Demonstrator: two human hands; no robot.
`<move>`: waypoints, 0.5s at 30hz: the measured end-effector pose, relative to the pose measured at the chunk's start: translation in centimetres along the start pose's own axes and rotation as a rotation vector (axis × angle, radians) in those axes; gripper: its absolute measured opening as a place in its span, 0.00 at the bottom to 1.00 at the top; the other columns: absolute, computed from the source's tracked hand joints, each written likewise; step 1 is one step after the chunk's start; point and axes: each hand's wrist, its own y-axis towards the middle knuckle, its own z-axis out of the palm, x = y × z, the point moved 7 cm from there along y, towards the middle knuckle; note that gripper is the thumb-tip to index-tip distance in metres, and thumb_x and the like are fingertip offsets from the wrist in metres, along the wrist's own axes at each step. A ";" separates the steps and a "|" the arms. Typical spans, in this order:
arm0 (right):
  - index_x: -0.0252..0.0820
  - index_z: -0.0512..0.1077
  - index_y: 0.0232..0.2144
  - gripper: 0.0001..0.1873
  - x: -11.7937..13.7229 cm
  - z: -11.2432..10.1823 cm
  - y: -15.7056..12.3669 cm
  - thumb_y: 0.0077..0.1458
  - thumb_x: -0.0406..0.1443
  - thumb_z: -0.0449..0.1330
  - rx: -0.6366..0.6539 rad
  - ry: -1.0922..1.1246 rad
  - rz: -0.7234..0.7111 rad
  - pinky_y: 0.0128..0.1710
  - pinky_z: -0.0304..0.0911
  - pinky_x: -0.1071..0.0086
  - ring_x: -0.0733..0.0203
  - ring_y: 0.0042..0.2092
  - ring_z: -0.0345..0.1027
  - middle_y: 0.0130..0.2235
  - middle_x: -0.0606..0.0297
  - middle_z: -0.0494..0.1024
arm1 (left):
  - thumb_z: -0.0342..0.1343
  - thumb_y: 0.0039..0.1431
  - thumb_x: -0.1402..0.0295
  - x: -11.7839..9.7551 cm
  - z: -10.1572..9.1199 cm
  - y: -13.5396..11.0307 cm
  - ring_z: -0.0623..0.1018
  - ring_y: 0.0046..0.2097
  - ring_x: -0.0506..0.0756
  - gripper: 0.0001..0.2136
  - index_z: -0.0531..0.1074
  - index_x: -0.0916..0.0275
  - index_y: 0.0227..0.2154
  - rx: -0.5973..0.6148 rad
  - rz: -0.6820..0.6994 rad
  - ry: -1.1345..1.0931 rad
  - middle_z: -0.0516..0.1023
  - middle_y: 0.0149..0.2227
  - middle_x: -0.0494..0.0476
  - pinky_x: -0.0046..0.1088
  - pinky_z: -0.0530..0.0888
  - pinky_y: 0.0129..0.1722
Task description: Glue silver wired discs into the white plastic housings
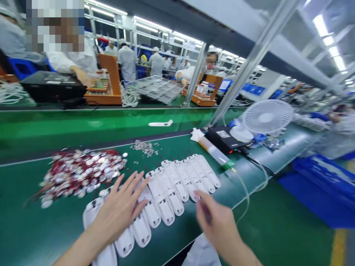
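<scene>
Spread, empty left hand (pixel 119 204), palm-down over white casings (pixel 166 184); right hand (pixel 219 218) curled, hold unclear

green bench (pixel 24 229) | white casings (pixel 166 186) in row | metallic discs (pixel 85 168) heaped | black box (pixel 213 139)

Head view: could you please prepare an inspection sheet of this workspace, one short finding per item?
Surface: green bench top, in use.
Job's things: white housings lined side by side; piled round discs with red wires; small pale parts heaped behind.
Clutter: white fan, black box and green-ended tube to the right.
Left hand: open, spread over the housings; contact unclear.
Right hand: curled, blurred, near the row's front edge; whether it holds anything cannot be told.
Cables: pale hose curving from the tube over the bench edge; dark cables by the box.
Surroundings: co-workers beyond; blue container at right.
</scene>
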 end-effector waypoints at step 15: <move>0.35 0.68 0.39 0.10 -24.8 -4.0 16.3 0.58 0.38 0.56 -0.072 -0.502 0.456 0.44 0.59 0.58 0.57 0.42 0.63 0.40 0.60 0.69 | 0.47 0.58 0.52 0.1 0.2 0.3 0.68 0.55 0.59 0.25 0.59 0.53 0.57 -0.162 0.091 0.084 0.64 0.57 0.55 0.37 0.50 0.59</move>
